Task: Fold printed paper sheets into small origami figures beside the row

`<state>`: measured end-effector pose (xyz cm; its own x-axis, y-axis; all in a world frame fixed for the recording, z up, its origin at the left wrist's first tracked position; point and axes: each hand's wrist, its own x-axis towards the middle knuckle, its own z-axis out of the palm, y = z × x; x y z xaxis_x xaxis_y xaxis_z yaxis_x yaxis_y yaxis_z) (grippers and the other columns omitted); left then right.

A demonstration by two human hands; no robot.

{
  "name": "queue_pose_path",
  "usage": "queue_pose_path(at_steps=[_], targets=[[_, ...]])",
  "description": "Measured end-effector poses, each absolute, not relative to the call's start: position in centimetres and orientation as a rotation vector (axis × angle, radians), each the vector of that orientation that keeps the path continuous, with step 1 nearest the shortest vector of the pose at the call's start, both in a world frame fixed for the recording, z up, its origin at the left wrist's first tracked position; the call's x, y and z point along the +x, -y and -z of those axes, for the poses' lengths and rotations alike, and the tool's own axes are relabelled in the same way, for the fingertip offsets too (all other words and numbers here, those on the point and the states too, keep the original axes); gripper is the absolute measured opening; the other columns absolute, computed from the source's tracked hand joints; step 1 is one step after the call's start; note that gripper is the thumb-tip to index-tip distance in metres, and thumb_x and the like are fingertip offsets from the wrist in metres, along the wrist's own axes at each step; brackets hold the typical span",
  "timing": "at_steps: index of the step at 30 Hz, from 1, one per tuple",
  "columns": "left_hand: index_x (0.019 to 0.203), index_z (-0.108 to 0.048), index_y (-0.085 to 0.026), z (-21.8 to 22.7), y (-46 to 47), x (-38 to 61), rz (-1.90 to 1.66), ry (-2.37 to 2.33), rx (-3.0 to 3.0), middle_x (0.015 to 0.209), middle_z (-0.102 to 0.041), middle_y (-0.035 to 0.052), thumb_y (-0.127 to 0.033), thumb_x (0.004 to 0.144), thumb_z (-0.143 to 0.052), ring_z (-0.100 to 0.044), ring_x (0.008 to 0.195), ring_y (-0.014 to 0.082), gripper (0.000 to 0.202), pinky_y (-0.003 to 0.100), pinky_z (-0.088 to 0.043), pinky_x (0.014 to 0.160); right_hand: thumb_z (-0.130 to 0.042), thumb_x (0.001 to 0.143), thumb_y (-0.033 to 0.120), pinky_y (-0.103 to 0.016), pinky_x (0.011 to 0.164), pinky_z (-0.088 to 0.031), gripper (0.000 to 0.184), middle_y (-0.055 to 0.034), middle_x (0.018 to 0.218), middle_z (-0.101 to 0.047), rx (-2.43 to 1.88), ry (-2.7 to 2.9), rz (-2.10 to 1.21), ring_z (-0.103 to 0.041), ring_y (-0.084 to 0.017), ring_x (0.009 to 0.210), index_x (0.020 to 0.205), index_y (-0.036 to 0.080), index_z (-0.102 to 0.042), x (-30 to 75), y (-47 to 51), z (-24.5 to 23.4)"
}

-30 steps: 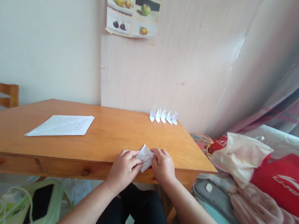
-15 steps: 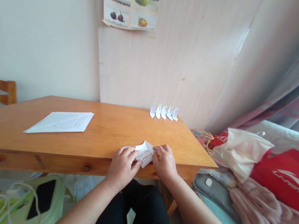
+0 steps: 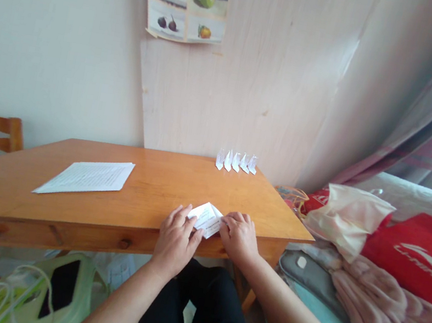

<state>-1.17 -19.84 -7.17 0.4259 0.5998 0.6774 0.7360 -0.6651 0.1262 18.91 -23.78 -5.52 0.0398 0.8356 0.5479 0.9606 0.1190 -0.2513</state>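
A small folded sheet of printed white paper (image 3: 208, 220) lies at the table's front edge, roughly diamond-shaped, with a crease running down from its top point. My left hand (image 3: 176, 235) holds its left corner, fingers on top and thumb at the lower edge. At the right corner, the curled fingers and thumb of my right hand (image 3: 239, 236) grip the paper; the fingertips there are partly hidden. Farther back on the table, several small folded paper pieces (image 3: 236, 162) stand in a row near the wall.
A stack of printed sheets (image 3: 85, 177) lies on the left of the wooden table (image 3: 163, 174). Below it, a phone (image 3: 60, 287) and white cables rest on a pale green stool (image 3: 81, 299). Bags, including a red one (image 3: 420, 259), and a pink cloth (image 3: 369, 308) fill the right side.
The paper's left part has come down flatter and now spreads wider, showing more print. My left fingers have drawn slightly left; my right hand has barely shifted.
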Motion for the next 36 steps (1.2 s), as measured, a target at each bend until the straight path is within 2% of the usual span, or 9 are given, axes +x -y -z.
queue_pose_path(at_steps=[7, 11, 16, 20, 23, 26, 32, 34, 36], targets=[[0.116, -0.068, -0.025, 5.8, 20.7, -0.8, 0.961, 1.306, -2.457, 0.123, -0.064, 0.0123, -0.056, 0.095, -0.05, -0.052, 0.114, 0.0334, 0.041, 0.052, -0.038, 0.101, -0.049, 0.098, 0.032, -0.04, 0.085, -0.037, 0.027, -0.0067, 0.107, -0.07, -1.762, 1.853, 0.295, -0.054, -0.027, 0.102, 0.1, 0.027, -0.075, 19.1, 24.2, 5.1], [0.115, -0.068, -0.025, 4.9, 20.9, -0.6, 0.9, 1.323, -2.513, 0.114, -0.067, 0.013, -0.061, 0.091, -0.053, -0.053, 0.111, 0.0354, 0.045, 0.058, -0.032, 0.103, -0.048, 0.099, 0.035, -0.042, 0.087, -0.035, 0.027, -0.0063, 0.113, -0.07, -1.776, 1.877, 0.322, -0.054, -0.027, 0.105, 0.097, 0.027, -0.074, 19.2, 24.8, 4.7], [0.124, -0.062, -0.029, 4.7, 19.4, -1.0, 0.863, 1.264, -2.647, 0.128, -0.067, 0.0092, -0.041, 0.091, -0.058, -0.047, 0.129, 0.0368, 0.035, 0.068, -0.01, 0.113, -0.047, 0.1, 0.034, -0.044, 0.097, -0.033, 0.028, -0.0065, 0.122, -0.069, -1.726, 1.927, 0.346, -0.052, -0.027, 0.119, 0.094, 0.024, -0.072, 19.2, 25.6, 4.4], [0.126, -0.06, -0.03, 4.6, 17.9, -1.4, 0.794, 1.271, -2.74, 0.136, -0.064, 0.0064, -0.032, 0.09, -0.056, -0.041, 0.138, 0.0362, 0.037, 0.07, -0.006, 0.115, -0.047, 0.1, 0.033, -0.045, 0.106, -0.028, 0.026, -0.0062, 0.126, -0.069, -1.625, 1.983, 0.318, -0.048, -0.027, 0.13, 0.094, 0.023, -0.071, 19.1, 25.9, 4.5], [0.126, -0.061, -0.03, 4.2, 17.0, -1.5, 0.703, 1.263, -2.796, 0.142, -0.06, 0.0046, -0.028, 0.09, -0.053, -0.038, 0.14, 0.0367, 0.037, 0.073, -0.001, 0.114, -0.049, 0.099, 0.032, -0.048, 0.111, -0.021, 0.024, -0.0059, 0.12, -0.072, -1.593, 1.986, 0.314, -0.051, -0.026, 0.128, 0.093, 0.024, -0.07, 19.0, 25.9, 4.6], [0.128, -0.062, -0.03, 3.7, 16.2, -1.5, 0.572, 1.258, -2.817, 0.149, -0.053, 0.0037, -0.027, 0.091, -0.049, -0.034, 0.143, 0.037, 0.039, 0.073, 0.001, 0.114, -0.052, 0.098, 0.033, -0.05, 0.113, -0.016, 0.02, -0.0054, 0.108, -0.075, -1.571, 1.997, 0.306, -0.058, -0.025, 0.116, 0.093, 0.024, -0.069, 18.6, 26.0, 4.8], [0.133, -0.059, -0.03, 3.2, 14.6, -1.5, 0.436, 1.221, -2.818, 0.154, -0.046, 0.0046, -0.027, 0.095, -0.043, -0.029, 0.145, 0.035, 0.042, 0.071, -0.005, 0.115, -0.059, 0.094, 0.031, -0.052, 0.115, -0.014, 0.012, -0.0038, 0.103, -0.075, -1.475, 1.919, 0.313, -0.06, -0.025, 0.109, 0.097, 0.024, -0.068, 16.9, 26.0, 5.2], [0.132, -0.061, -0.028, 2.8, 14.2, -1.3, 0.438, 1.181, -2.817, 0.15, -0.05, 0.0065, -0.023, 0.093, -0.045, -0.035, 0.141, 0.0335, 0.043, 0.065, -0.013, 0.117, -0.058, 0.094, 0.031, -0.052, 0.114, -0.017, 0.013, -0.0039, 0.103, -0.074, -1.465, 1.916, 0.305, -0.06, -0.025, 0.108, 0.1, 0.025, -0.068, 16.2, 26.0, 5.2], [0.127, -0.065, -0.027, 2.3, 13.8, -1.0, 0.461, 1.141, -2.824, 0.138, -0.058, 0.0085, -0.019, 0.09, -0.047, -0.045, 0.13, 0.0311, 0.042, 0.055, -0.029, 0.112, -0.058, 0.094, 0.031, -0.051, 0.112, -0.021, 0.015, -0.0043, 0.103, -0.074, -1.466, 1.926, 0.285, -0.059, -0.026, 0.108, 0.104, 0.026, -0.068, 15.5, 25.9, 5.1]])
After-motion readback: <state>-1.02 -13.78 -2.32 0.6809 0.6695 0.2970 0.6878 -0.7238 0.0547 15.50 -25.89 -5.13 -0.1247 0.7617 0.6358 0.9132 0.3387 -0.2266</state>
